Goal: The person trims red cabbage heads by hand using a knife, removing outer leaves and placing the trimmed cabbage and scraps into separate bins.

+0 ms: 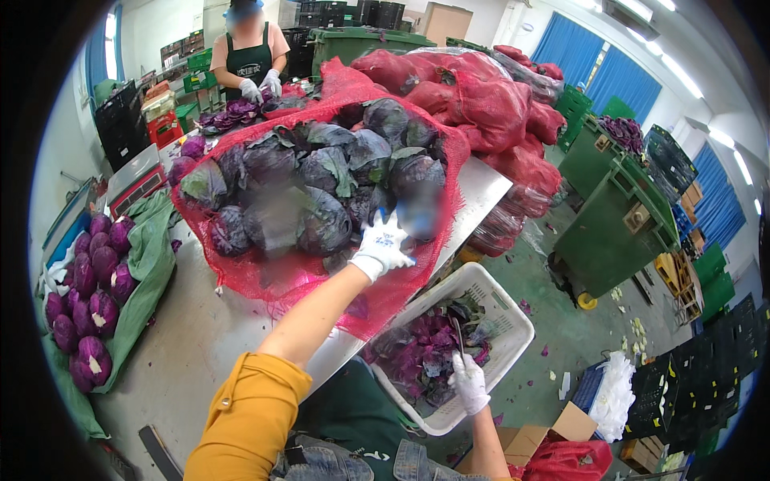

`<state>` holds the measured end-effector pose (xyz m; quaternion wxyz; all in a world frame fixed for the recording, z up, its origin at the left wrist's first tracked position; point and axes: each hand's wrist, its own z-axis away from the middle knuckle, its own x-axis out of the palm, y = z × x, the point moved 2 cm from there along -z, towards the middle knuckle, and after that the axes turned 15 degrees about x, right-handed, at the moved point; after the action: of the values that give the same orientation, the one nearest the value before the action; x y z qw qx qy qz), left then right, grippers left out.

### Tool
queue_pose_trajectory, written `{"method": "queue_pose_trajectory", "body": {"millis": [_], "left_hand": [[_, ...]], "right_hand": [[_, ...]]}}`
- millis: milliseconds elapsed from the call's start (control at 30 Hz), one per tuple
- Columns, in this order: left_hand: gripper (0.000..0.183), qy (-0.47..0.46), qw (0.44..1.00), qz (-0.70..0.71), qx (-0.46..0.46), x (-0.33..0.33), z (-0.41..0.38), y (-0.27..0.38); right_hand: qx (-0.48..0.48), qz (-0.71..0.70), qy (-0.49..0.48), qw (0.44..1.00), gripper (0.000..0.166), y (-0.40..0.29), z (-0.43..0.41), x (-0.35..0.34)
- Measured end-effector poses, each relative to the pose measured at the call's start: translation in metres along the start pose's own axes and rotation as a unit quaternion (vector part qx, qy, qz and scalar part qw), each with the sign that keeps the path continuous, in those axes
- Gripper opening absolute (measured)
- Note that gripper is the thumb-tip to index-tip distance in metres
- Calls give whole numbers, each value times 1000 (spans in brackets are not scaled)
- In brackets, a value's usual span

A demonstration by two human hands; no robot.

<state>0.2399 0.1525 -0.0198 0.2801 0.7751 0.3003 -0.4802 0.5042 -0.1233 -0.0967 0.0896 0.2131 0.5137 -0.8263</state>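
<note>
My left hand (pixel 385 245), in a white glove with blue fingertips, reaches over the near right side of an open red mesh bag (pixel 289 288). Its fingers are spread against the purple cabbages (pixel 325 222); a blurred patch beside it hides whether it grips one. The cabbages still wear dark outer leaves and fill the spread bag. Lower right, my gloved right hand (pixel 469 385) is closed around a knife (pixel 459 335), its blade pointing away from me. That hand is above a white plastic crate (pixel 511 312) holding loose purple and green cabbage leaves (pixel 427 355).
Peeled purple cabbages (pixel 90 288) lie on green cloth (pixel 144 258) at the metal table's (pixel 180 349) left. Across the table, a gloved co-worker (pixel 249 60) handles cabbage. Full red mesh bags (pixel 481 108) are piled behind; green wheeled bins (pixel 613 228) stand right. Leaf scraps litter the floor.
</note>
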Motion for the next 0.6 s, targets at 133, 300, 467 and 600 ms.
{"method": "queue_pose_trajectory", "body": {"millis": [133, 300, 467, 600], "left_hand": [[85, -36, 998, 20, -47, 8, -6, 24], [92, 163, 973, 156, -52, -9, 35, 6], [87, 312, 780, 532, -101, 12, 51, -27], [80, 279, 610, 732, -124, -53, 65, 23]], "right_hand": [[-45, 11, 17, 999, 27, -35, -15, 14], [-80, -2, 59, 995, 32, -49, -21, 39], [-35, -105, -32, 993, 29, -54, -13, 50], [-61, -86, -5, 994, 30, -72, 4, 31]]}}
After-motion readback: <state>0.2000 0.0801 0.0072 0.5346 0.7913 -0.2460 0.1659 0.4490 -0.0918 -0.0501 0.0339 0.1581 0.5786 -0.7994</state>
